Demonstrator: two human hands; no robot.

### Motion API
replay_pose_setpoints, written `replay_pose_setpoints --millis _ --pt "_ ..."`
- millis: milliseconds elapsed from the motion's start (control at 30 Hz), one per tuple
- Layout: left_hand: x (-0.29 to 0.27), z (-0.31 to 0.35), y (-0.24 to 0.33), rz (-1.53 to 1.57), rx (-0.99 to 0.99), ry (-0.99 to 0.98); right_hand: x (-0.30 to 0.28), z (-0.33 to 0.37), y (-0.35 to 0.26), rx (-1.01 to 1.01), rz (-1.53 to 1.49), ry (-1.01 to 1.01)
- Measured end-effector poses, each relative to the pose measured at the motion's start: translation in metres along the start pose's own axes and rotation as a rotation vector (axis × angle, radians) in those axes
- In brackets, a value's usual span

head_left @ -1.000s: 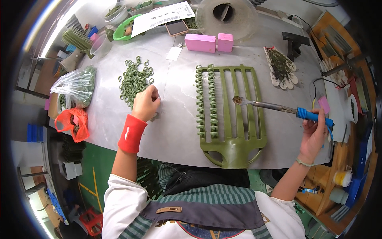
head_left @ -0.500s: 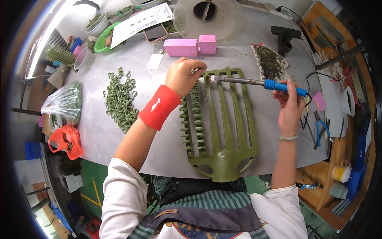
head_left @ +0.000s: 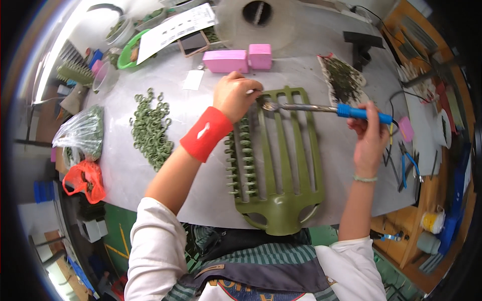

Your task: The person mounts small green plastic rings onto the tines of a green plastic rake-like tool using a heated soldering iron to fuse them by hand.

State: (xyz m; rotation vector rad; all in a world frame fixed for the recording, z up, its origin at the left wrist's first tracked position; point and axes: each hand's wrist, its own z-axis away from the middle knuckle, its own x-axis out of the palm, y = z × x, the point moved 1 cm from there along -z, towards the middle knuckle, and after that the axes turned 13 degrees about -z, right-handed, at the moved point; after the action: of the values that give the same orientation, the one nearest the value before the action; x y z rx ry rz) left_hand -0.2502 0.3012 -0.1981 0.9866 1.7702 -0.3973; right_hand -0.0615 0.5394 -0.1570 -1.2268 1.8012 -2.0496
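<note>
A dark green pronged frame [head_left: 280,200] lies flat on the table before me, its long bars pointing away. Small green rings [head_left: 247,160] line its left bars in rows. My left hand [head_left: 232,98] is closed in a pinch at the far left corner of the frame; a small pale edge shows at its fingertips, too small to name. From the right, my right hand [head_left: 370,140] grips the blue handle of a corded soldering iron [head_left: 314,107]. The iron's metal shaft lies across above the bars, and its spoon-shaped tip is close to my left fingertips.
Left of the frame lies a heap of loose green rings [head_left: 150,130]. Pink blocks [head_left: 226,61], a phone [head_left: 194,43] and a paper sheet [head_left: 173,30] lie beyond. At right are a stained glove [head_left: 343,80], blue-handled pliers [head_left: 404,168] and the iron's cord. Bags [head_left: 83,133] sit far left.
My right hand and the iron have shifted slightly to the right and nearer to me. My left hand keeps its pinch at the frame's corner. The whole view has moved a little.
</note>
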Motion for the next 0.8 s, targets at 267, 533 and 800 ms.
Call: replay_pose_setpoints --millis 267,533,800 --pt "-0.046 0.06 -0.125 -0.452 -0.401 0.065 -0.01 0.007 -0.018 0.005 -0.036 0.058" --pt "-0.076 0.092 -0.169 -0.324 -0.589 -0.333 -0.012 0.011 -0.022 0.003 -0.019 0.1" --pt "-0.05 0.095 -0.219 -0.453 -0.263 -0.028 -0.007 0.017 -0.033 -0.013 0.009 0.139"
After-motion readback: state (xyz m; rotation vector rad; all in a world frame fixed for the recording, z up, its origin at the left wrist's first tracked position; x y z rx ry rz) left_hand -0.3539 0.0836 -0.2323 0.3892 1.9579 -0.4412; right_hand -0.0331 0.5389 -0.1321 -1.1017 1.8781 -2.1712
